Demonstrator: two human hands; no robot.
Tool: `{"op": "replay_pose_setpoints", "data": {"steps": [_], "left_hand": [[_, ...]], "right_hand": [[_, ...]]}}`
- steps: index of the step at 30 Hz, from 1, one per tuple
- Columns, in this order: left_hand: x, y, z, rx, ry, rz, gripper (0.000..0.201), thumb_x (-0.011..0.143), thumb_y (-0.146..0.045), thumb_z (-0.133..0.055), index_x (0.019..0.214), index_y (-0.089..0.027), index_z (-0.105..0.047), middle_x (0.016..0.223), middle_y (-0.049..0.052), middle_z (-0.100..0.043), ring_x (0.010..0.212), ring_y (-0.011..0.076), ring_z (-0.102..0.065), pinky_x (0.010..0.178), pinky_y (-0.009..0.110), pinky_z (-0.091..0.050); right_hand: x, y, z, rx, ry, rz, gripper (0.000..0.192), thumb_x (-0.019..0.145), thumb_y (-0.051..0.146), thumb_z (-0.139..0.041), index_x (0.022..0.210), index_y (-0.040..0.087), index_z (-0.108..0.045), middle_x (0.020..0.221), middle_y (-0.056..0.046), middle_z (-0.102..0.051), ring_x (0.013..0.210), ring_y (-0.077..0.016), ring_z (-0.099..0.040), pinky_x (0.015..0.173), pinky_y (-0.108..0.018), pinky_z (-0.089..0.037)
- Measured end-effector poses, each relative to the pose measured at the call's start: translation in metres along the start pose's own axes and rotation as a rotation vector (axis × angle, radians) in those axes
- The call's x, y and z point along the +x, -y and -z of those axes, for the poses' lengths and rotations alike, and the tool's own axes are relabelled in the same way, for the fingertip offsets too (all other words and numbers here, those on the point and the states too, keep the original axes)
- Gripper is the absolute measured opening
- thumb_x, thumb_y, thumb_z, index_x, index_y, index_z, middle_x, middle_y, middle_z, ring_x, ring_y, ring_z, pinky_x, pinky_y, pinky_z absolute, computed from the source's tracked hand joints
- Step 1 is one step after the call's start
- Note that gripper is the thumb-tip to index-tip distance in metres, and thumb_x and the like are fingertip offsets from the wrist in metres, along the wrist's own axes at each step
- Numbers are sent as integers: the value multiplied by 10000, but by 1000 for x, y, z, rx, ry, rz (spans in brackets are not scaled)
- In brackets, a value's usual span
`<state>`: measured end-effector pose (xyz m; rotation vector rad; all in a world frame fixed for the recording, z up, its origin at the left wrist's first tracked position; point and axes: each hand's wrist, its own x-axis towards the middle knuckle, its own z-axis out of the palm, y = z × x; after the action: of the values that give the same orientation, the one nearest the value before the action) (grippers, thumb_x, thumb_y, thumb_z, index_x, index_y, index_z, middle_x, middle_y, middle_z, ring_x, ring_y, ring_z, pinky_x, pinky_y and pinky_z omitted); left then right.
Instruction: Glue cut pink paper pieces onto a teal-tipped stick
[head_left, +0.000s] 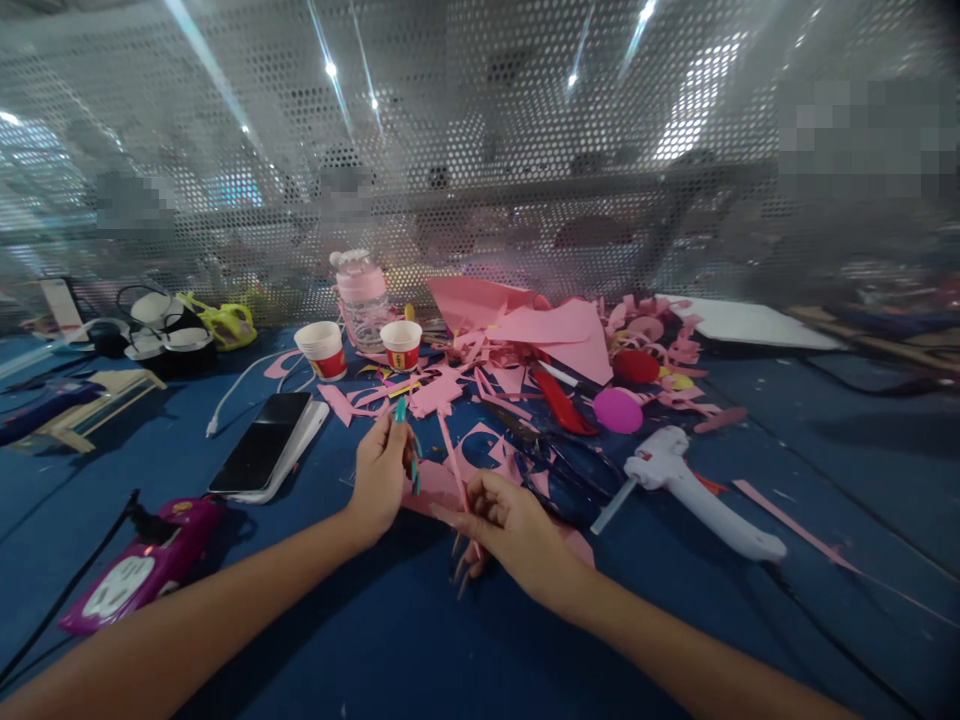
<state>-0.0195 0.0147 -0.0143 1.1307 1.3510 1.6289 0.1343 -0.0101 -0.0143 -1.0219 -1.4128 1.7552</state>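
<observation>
- My left forearm (225,610) comes in from the lower left corner and slants up and inward, low over the blue table (360,640).
- My left hand (381,478) ends that line with its back turned toward the left, the fingers bent inward and a long teal nail (400,409) pointing up. The fingers are partly curled; I cannot tell whether anything is pinched in them.
- My right forearm (675,640) enters from the lower right and slopes up toward the middle.
- My right hand (525,540) lies a little nearer to me than the left, back upward, thumb reaching left. It is closed in a pinch on a slim pink paper strip (452,452), with the lower fingers curled under.
- The strip stands between my two hands, slanting up and slightly left from the right hand's grip; its far end overlaps the pink scraps (437,392) in view.
- A flat pink paper piece (433,487) shows beneath and between my hands.
- To the right of my right hand lies a white glue gun (697,500), nozzle end toward me.
- Left of my left hand lies a black-screened phone (262,445), with a magenta device (142,580) nearer my forearm.
</observation>
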Motion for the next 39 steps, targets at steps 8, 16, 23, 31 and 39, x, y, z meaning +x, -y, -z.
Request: {"op": "replay_pose_setpoints", "data": {"steps": [8,16,23,31,39], "left_hand": [[2,-1,-2,-110,192,97,296,719,-410,-589,893,-190,-493,840,-3,-605,518,88,-588,486,210,-474],[-3,-4,-2,-38,455,79,173,641,-288,-689,669,-144,-597,627,-28,-563,571,74,-515,574,188,-419],[1,1,-5,-300,298,269,260,596,-328,-720,653,-138,-552,629,-27,-572,539,65,-508,539,188,-448],[3,-1,-6,-361,224,292,308,553,-328,-746,599,-136,-509,579,-47,-541,507,51,-482,506,171,-432],[3,-1,-6,-386,205,313,291,540,-313,-755,611,-129,-542,603,-36,-566,521,53,-502,495,162,-429]], "right_hand": [[2,1,1,69,24,24,370,600,407,-714,682,174,-438,528,83,-470,403,-59,-520,406,-186,-480],[0,4,1,69,-14,2,392,522,341,-767,716,167,-473,572,69,-517,394,-50,-506,367,-169,-450],[0,6,2,12,18,-18,366,559,398,-731,692,140,-508,527,55,-536,401,-56,-530,392,-164,-455],[0,6,4,8,36,-45,352,570,392,-727,671,135,-509,522,42,-559,396,-56,-530,396,-164,-448],[0,5,3,11,44,-34,350,607,422,-697,682,138,-505,511,48,-554,406,-69,-554,414,-175,-467]]}}
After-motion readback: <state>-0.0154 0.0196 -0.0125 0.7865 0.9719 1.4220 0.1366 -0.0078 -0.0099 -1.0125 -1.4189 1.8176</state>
